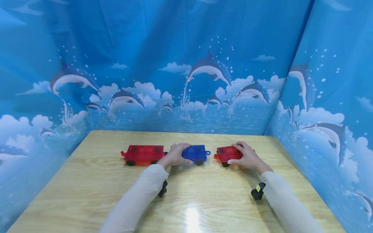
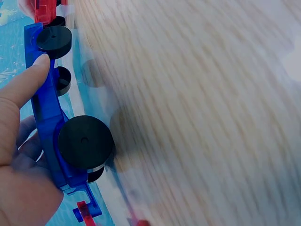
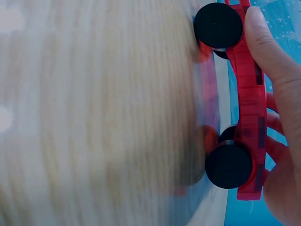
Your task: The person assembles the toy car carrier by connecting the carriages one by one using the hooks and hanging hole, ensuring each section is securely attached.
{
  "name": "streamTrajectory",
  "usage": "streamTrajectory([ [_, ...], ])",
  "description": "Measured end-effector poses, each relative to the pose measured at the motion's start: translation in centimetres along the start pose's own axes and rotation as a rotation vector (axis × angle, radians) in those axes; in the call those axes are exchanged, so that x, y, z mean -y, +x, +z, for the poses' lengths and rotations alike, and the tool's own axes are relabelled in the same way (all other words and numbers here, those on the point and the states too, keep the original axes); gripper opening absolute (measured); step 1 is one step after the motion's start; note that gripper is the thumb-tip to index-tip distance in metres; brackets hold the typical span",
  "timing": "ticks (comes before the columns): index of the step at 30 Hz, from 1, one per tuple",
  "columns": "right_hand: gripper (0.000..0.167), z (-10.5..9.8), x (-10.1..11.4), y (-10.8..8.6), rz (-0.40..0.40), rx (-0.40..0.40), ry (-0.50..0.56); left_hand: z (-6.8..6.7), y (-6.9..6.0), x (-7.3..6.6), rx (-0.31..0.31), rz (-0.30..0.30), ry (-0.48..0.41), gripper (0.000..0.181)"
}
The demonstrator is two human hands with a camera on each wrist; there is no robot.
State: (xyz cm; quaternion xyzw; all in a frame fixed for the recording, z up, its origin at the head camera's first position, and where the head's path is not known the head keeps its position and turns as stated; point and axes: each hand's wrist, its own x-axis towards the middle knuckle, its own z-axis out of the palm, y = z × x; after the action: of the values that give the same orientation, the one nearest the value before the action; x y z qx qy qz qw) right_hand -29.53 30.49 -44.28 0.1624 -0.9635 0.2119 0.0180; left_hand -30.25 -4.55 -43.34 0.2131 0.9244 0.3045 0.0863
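My left hand (image 1: 176,156) grips a translucent blue toy train car (image 1: 197,151) by its long sides, thumb on the near side. Black wheels (image 2: 85,142) show under it in the left wrist view. A longer red toy car (image 1: 142,152) stands to its left; the blue hook (image 2: 94,207) there meets a red part. On the right, my right hand (image 1: 247,157) holds a second red toy car (image 1: 225,153) between thumb and fingers, its black wheels (image 3: 228,165) facing the right wrist camera. A small gap separates this red car from the blue car's ring.
The cars stand in a row toward the back of a light wood-grain table (image 1: 204,200). Behind and beside it hangs a blue curtain (image 1: 175,38) printed with dolphins and clouds. Black wrist cameras (image 1: 257,191) sit under both sleeves.
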Motion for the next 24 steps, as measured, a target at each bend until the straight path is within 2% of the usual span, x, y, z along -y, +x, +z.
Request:
streamTrajectory([
  [7, 0.095, 0.5, 0.9, -0.3, 0.037, -0.036, -0.003, 0.3, 0.1, -0.2, -0.016, 0.023, -0.014, 0.081],
  [24, 0.098, 1.5, 2.3, -0.3, 0.092, -0.101, -0.051, 0.8, 0.6, -0.3, -0.024, 0.010, -0.024, 0.080],
])
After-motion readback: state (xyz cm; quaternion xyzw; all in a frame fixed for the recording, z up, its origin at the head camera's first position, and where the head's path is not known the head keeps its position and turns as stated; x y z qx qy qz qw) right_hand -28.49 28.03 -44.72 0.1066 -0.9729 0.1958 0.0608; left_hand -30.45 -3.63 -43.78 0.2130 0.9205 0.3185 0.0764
